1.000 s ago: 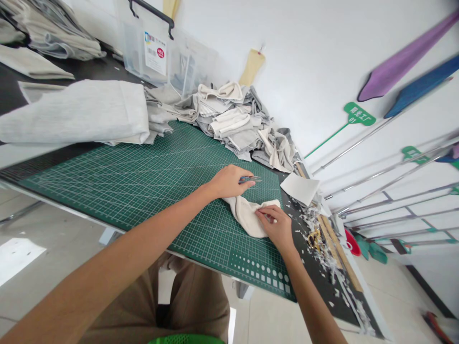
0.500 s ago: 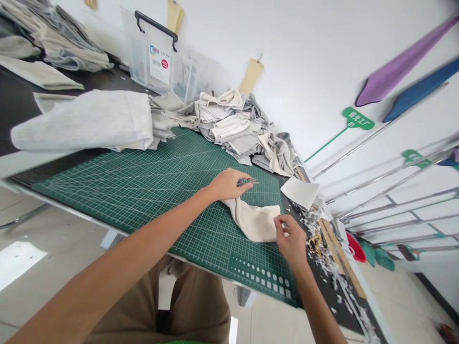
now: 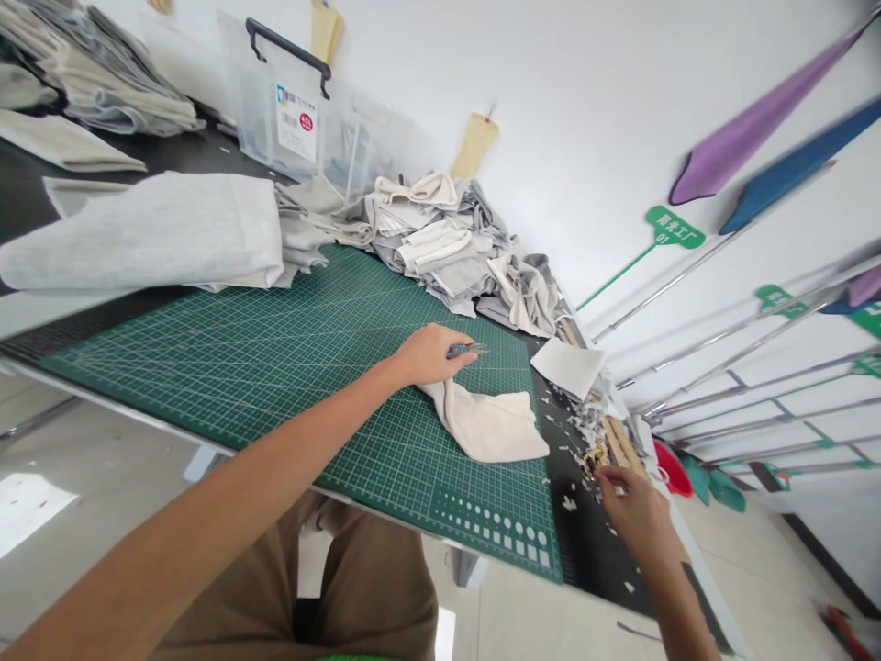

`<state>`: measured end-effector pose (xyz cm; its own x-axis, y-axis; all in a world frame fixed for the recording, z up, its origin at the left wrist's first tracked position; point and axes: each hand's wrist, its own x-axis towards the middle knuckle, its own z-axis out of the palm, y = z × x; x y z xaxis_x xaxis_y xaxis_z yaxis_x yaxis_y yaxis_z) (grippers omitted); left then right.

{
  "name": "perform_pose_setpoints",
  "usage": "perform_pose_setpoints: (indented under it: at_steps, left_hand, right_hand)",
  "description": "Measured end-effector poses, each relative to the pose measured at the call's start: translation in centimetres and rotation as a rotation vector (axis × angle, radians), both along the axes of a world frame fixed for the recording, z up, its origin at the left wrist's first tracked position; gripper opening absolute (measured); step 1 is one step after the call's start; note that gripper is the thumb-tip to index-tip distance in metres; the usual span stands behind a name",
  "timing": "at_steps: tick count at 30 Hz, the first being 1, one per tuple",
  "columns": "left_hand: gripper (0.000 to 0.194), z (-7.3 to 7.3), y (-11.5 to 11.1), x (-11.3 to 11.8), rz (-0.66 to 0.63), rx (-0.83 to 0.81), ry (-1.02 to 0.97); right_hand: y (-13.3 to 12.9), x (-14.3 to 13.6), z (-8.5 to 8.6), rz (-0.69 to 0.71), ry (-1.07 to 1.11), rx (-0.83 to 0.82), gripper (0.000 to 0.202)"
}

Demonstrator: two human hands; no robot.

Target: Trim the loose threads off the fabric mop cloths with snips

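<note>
My left hand (image 3: pixel 433 353) is closed around small blue-handled thread snips (image 3: pixel 466 350), their metal tips pointing right. Below that hand, a curved cream fabric piece (image 3: pixel 492 427) lies on the green cutting mat (image 3: pixel 309 367); its upper end goes under the hand, and whether the fingers grip it is hidden. At the right side of the table, away from the fabric, my right hand (image 3: pixel 637 514) has its fingers drawn together over white scraps. What they hold, if anything, is too small to make out. Gold-handled scissors (image 3: pixel 595 457) lie right at its fingertips.
A heap of grey and cream fabric pieces (image 3: pixel 447 243) lies behind the mat. White rolled cloth (image 3: pixel 151 229) rests at the left, before a clear plastic bin (image 3: pixel 275 138). A white sheet (image 3: pixel 568 367) and wooden strips (image 3: pixel 623 445) lie along the right edge.
My right hand has let go of the cream fabric's right end and moved right to the scraps by the scissors. My left hand stays over the fabric with the snips.
</note>
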<state>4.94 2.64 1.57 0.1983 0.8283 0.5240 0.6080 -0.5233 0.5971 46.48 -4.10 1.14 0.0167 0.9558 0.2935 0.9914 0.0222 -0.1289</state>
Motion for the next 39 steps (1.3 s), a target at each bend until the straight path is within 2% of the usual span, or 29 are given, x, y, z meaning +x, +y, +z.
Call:
perform_pose_setpoints:
  at_steps: [3, 6, 11, 14, 18, 22, 26, 29, 32, 39]
  left_hand:
    - [0.036, -0.2, 0.1, 0.1, 0.006, 0.009, 0.010]
    - [0.036, -0.4, 0.3, 0.1, 0.013, 0.012, 0.023]
    - [0.036, -0.4, 0.2, 0.1, 0.006, 0.015, 0.033]
    - [0.036, -0.4, 0.2, 0.1, 0.001, 0.016, 0.038]
    - [0.036, -0.3, 0.1, 0.2, -0.002, 0.006, 0.044]
    - [0.035, -0.2, 0.0, 0.1, -0.002, 0.006, 0.036]
    - [0.034, -0.1, -0.1, 0.0, 0.005, 0.021, 0.025]
    - [0.033, 0.0, -0.1, 0.0, -0.011, 0.032, 0.022]
    - [0.032, 0.0, -0.2, 0.0, -0.032, 0.046, 0.026]
    - [0.033, 0.1, -0.2, 0.1, -0.020, 0.026, 0.045]
  right_hand:
    - [-1.1, 0.4, -0.5, 0.020, -0.079, -0.034, 0.031]
    - [-1.8, 0.2, -0.3, -0.005, -0.131, -0.049, 0.031]
    - [-1.9, -0.6, 1.0, -0.018, -0.001, 0.072, 0.034]
    - [-1.6, -2.6, 1.8, 0.127, 0.092, 0.169, 0.031]
    - [-0.2, -7.3, 2.3, 0.374, 0.252, 0.217, 0.027]
    - [2.5, -11.8, 1.4, 0.535, 0.327, 0.166, 0.021]
    - [4.9, -14.2, -0.5, 0.699, 0.312, 0.087, 0.016]
    - [5.5, -14.5, -1.6, 0.751, 0.307, 0.031, 0.015]
    - [5.6, -14.5, -2.4, 0.738, 0.325, 0.056, 0.015]
    - [5.6, -14.8, -2.6, 0.759, 0.286, 0.091, 0.016]
